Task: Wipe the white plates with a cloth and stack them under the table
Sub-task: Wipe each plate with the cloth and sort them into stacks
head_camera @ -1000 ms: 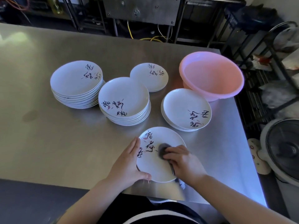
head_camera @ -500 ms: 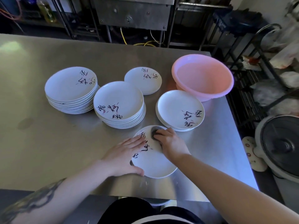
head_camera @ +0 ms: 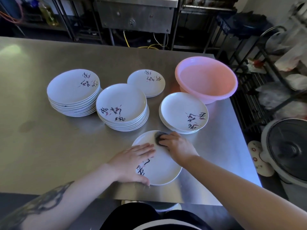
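A: Where's the plate being wiped?

B: Single round white plate w/ black brush lettering (head_camera: 159,168), flat on the brushed steel desk (head_camera: 49,146) near its front edge, under both hands.

A: Left hand?

B: Left hand (head_camera: 132,161) lies flat on the plate's left part, fingers straight and together, thumb hooked at the near rim. Pressing down, not gripping.

A: Right hand?

B: Right hand (head_camera: 177,146) is curled over a small dark grey cloth (head_camera: 158,136), holding it against the plate's far rim. Cloth pokes out just past the fingertips.

A: Other plates?

B: Four stacks of the same lettered white plates, all beyond the hands. Short stack (head_camera: 183,112) just past the right hand, v. near the cloth but apart. Taller stack (head_camera: 122,107) beyond the left hand. Tall stack (head_camera: 74,92) further left of that. Low stack (head_camera: 146,83) furthest off, behind the middle one.

A: Anything else on the desk?

B: Round pink plastic basin (head_camera: 206,78), beyond and right of the right hand, just behind the short stack. Can't tell if they touch.

A: Off the desk?

B: Round pot w/ dark lid (head_camera: 289,150) on the floor, well right of the right hand. Metal rack w/ plastic bags (head_camera: 282,77) behind it.
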Tool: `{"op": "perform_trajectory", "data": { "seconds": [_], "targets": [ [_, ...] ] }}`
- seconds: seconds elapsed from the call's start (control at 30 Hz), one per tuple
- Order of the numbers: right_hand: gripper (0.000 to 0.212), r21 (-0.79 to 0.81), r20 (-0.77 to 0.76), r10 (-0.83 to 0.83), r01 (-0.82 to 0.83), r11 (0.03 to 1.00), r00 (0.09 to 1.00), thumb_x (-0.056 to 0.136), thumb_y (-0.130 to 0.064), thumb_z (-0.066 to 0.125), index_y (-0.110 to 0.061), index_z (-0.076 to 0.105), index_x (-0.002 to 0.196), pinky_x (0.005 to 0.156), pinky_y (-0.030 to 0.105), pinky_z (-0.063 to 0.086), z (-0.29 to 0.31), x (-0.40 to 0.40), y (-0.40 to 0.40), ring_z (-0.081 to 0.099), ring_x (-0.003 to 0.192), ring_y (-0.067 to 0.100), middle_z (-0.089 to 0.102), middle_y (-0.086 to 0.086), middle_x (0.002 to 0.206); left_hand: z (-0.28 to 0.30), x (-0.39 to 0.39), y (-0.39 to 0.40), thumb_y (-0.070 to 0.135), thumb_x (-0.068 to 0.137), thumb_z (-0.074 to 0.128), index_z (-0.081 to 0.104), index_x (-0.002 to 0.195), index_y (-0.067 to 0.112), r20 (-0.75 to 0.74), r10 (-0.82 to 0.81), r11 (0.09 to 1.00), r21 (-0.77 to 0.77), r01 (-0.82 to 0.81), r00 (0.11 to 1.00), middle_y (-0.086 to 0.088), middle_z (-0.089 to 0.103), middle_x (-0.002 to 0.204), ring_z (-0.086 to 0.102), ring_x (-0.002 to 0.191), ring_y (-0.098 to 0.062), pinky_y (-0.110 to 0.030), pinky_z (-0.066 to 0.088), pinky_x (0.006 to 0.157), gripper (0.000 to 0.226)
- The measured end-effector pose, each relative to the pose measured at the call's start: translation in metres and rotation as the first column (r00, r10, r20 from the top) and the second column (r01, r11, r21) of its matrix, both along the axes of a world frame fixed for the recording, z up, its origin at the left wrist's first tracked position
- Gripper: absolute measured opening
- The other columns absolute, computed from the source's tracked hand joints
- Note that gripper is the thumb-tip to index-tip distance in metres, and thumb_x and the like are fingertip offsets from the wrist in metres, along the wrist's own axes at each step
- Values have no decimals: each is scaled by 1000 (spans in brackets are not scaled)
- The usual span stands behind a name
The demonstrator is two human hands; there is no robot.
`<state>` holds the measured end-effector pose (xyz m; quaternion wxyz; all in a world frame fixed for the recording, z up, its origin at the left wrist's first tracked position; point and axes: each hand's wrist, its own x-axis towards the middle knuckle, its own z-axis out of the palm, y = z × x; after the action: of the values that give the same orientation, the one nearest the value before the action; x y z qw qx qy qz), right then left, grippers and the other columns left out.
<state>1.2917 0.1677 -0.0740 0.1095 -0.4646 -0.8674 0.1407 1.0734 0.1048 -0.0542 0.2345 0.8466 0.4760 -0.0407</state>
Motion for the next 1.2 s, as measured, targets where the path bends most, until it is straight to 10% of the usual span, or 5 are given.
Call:
{"op": "perform_trajectory", "data": {
  "seconds": [0.23, 0.47, 0.8, 1.0, 1.2],
  "targets": [
    [53, 104, -27, -2, 4, 995, 1000, 41, 4, 80, -28, 75, 83, 54, 28, 52, -5, 21, -28, 59, 75, 22, 69, -19, 91, -3, 33, -43, 81, 68, 54, 15, 156, 28, 84, 257, 961, 80, -264, 963, 13, -6, 162, -8, 149, -3, -17, -8, 115, 109],
    [48, 62, -67, 182, -178, 982, 981, 55, 8, 81, -26, 76, 88, 64, 32, 58, 2, 8, 10, 65, 81, 24, 72, -15, 100, 6, -3, 3, 73, 68, 68, 11, 155, 35, -8, -60, 997, -50, 60, 998, 27, -11, 157, -17, 141, 10, -9, -18, 107, 111],
    [44, -22, -12, 14, -14, 1000, 1000, 59, -4, 77, -38, 73, 86, 56, 20, 47, 4, 26, -26, 59, 84, 14, 66, -30, 99, -8, 40, -41, 83, 61, 50, 26, 153, 30, 144, 330, 938, 65, -341, 933, 18, 5, 161, 1, 149, -3, -16, -4, 116, 108],
    [38, -89, -3, 189, -188, 978, 982, 70, 6, 68, -26, 77, 89, 79, 27, 51, 10, 15, 19, 63, 97, 23, 71, -14, 108, 0, -4, 2, 70, 68, 71, 13, 155, 28, 68, 11, 1000, -23, -9, 998, 24, -9, 153, -16, 140, 10, -9, -18, 109, 113],
    [40, 13, -33, 30, -30, 999, 999, 62, -2, 74, -33, 74, 87, 56, 29, 55, -1, 26, -11, 59, 80, 18, 68, -24, 99, -11, 6, -10, 75, 75, 59, 4, 156, 31, 63, 87, 995, 42, -89, 994, 21, -13, 158, -19, 144, 4, -16, -18, 112, 108]
  ]
}}
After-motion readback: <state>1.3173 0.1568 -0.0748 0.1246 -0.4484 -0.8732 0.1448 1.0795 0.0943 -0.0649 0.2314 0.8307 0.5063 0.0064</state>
